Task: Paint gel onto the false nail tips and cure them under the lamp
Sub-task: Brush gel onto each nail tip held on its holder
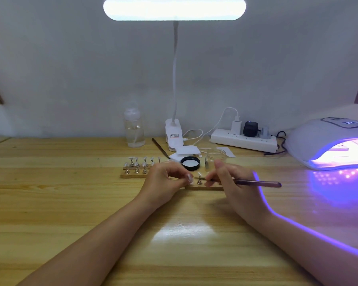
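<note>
False nail tip perched on a small metal stand atop a wooden strip, mid-tabletop. Right hand curled around a thin brush, bristle end meeting the tip. Left hand bent-fingered just beside the stand, resting at the strip's left end; grasp unclear. More tips on a second strip behind-left. Black lid and clear jar beyond. Glowing curing lamp far right.

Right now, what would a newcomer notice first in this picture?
First, the curing lamp at the right edge, glowing violet and casting purple light over the table. Next, the bright desk lamp overhead at the top centre. Then the two hands in the middle: the right hand holds a brush toward a nail tip on its stand, beside the left hand.
</note>
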Action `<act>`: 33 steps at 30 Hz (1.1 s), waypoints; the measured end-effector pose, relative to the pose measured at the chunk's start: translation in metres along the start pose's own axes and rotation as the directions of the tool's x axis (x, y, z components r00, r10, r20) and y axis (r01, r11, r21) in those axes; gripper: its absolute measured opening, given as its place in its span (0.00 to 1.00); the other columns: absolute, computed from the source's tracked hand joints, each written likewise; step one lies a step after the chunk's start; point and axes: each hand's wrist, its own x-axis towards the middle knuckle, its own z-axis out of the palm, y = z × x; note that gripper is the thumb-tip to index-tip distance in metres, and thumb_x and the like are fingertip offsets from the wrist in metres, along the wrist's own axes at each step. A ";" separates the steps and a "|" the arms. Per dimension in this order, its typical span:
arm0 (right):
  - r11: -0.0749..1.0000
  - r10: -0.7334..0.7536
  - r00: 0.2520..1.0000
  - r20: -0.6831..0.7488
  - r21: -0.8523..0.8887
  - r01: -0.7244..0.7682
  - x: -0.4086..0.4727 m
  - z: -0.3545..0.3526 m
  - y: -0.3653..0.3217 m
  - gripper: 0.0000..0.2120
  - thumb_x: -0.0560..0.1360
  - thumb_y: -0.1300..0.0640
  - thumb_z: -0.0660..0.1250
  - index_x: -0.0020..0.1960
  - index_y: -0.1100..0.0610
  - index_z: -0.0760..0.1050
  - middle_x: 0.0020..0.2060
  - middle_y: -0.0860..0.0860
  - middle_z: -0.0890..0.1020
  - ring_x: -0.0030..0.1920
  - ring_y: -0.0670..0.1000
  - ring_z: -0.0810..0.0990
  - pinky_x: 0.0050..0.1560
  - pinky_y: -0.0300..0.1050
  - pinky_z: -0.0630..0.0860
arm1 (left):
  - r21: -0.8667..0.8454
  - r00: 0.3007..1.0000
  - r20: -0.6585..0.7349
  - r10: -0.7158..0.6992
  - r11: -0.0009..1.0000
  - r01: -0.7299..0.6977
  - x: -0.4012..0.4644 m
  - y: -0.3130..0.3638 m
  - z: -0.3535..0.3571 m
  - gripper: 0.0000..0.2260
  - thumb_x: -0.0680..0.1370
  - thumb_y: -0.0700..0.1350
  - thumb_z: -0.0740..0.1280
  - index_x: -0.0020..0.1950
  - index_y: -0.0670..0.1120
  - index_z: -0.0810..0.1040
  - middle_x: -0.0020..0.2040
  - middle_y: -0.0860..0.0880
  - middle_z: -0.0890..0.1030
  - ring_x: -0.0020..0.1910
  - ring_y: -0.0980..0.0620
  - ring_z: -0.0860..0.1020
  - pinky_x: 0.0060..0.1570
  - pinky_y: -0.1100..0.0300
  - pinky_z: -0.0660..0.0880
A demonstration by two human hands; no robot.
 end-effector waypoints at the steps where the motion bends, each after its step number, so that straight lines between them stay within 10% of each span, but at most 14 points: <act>1: 1.000 -0.017 0.999 -0.033 0.000 0.017 0.001 -0.001 0.000 0.16 0.76 0.44 0.60 0.35 0.47 0.78 0.31 0.44 0.83 0.35 0.42 0.82 0.40 0.33 0.76 | 0.000 1.000 -0.008 -0.005 1.000 0.005 0.000 0.000 0.000 0.09 0.67 0.32 0.73 0.36 0.46 0.81 0.35 0.52 0.80 0.34 0.63 0.78 0.39 0.73 0.72; 8: 0.999 0.051 0.992 -0.113 0.012 -0.050 0.002 -0.004 -0.001 0.18 0.75 0.40 0.52 0.38 0.45 0.77 0.30 0.44 0.83 0.28 0.37 0.77 0.33 0.27 0.69 | 0.086 0.999 -0.003 -0.051 0.995 0.051 0.003 -0.005 0.004 0.22 0.67 0.39 0.75 0.56 0.54 0.75 0.34 0.58 0.80 0.30 0.63 0.72 0.36 0.74 0.68; 21: 0.858 0.004 0.983 0.183 -0.506 0.091 0.010 -0.001 0.002 0.08 0.73 0.57 0.68 0.53 0.53 0.75 0.47 0.44 0.78 0.51 0.47 0.76 0.56 0.47 0.68 | 0.127 0.999 0.013 -0.029 0.992 0.027 0.002 -0.006 0.002 0.26 0.67 0.42 0.75 0.62 0.54 0.72 0.35 0.59 0.79 0.33 0.59 0.72 0.38 0.66 0.71; 33: 0.829 -0.097 0.967 0.237 -0.518 0.210 0.009 -0.001 0.010 0.05 0.73 0.59 0.70 0.47 0.52 0.76 0.44 0.44 0.80 0.47 0.43 0.73 0.56 0.37 0.59 | 0.195 0.997 0.061 -0.039 0.981 0.027 0.000 -0.006 0.003 0.28 0.67 0.46 0.75 0.65 0.52 0.71 0.39 0.60 0.78 0.44 0.66 0.76 0.45 0.79 0.66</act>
